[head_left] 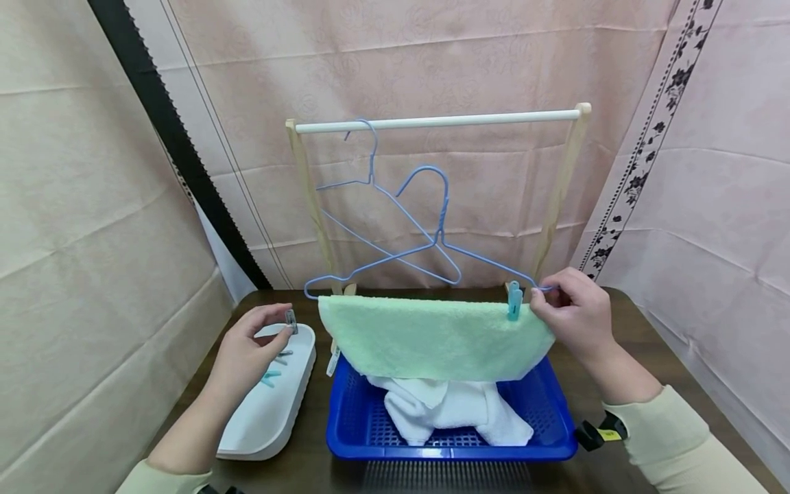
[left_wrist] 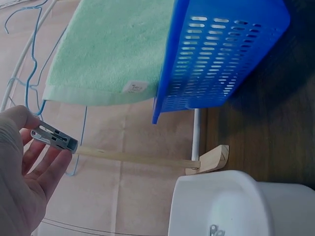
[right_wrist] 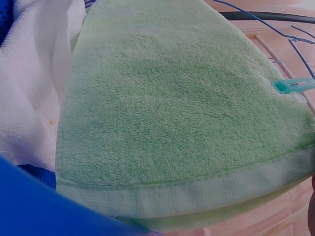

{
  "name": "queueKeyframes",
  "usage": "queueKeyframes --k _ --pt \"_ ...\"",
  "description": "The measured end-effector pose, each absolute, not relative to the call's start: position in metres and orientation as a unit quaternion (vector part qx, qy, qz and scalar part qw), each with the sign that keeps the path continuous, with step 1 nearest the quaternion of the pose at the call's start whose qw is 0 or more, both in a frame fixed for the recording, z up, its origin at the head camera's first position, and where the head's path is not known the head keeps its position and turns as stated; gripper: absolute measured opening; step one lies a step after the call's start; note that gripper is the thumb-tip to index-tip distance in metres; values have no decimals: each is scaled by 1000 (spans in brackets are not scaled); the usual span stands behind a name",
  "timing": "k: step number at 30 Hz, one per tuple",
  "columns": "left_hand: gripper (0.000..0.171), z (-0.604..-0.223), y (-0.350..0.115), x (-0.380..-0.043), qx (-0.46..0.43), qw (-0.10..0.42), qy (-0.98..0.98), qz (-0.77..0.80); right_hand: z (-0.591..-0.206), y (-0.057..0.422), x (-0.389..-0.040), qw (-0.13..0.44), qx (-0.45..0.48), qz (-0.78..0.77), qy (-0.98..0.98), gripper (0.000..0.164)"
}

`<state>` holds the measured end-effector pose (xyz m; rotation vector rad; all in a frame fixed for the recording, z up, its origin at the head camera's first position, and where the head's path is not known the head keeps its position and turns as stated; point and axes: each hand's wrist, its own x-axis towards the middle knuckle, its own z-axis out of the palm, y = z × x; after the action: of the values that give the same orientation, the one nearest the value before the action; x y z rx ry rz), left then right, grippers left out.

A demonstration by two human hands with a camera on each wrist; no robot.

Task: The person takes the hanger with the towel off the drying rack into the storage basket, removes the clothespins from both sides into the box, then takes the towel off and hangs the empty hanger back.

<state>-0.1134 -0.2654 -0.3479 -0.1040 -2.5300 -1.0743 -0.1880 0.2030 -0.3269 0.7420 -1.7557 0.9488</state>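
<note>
Pale green, the towel (head_left: 426, 343) hangs folded on the hanger (head_left: 441, 237) above the basket (head_left: 450, 453), one teal clip (head_left: 515, 302) on its top edge over the basket's right side. There the right hand (head_left: 575, 312) pinches the hanger's end, thumb and fingers together; whether it also holds the cloth, I cannot tell. Left of the basket, near the tray (head_left: 259, 425) with its loose clips (head_left: 269, 381), the left hand (head_left: 249, 346) is clamped on a grey clip (left_wrist: 55, 136) between thumb and fingers. Behind the basket stands the rack (head_left: 438, 122) with a second hanger (head_left: 374, 151); inside the basket lies a white cloth (head_left: 444, 408).

The towel looks light, soft and limp, apt to slip along smooth wire, most of all above the basket's left side, where no clip shows on it. Its folded top edge seems the place to take hold, pinched with the wire. The hanger looks light and fairly stiff, best held by its ends or neck. The grey clip is probably springy, best squeezed at its handles
</note>
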Motion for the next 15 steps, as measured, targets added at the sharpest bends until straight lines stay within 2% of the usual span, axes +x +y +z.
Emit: queueKeyframes --k 15 --pt "38 -362 -279 -121 -76 169 -950 -253 -333 206 -193 483 306 391 -721 4"
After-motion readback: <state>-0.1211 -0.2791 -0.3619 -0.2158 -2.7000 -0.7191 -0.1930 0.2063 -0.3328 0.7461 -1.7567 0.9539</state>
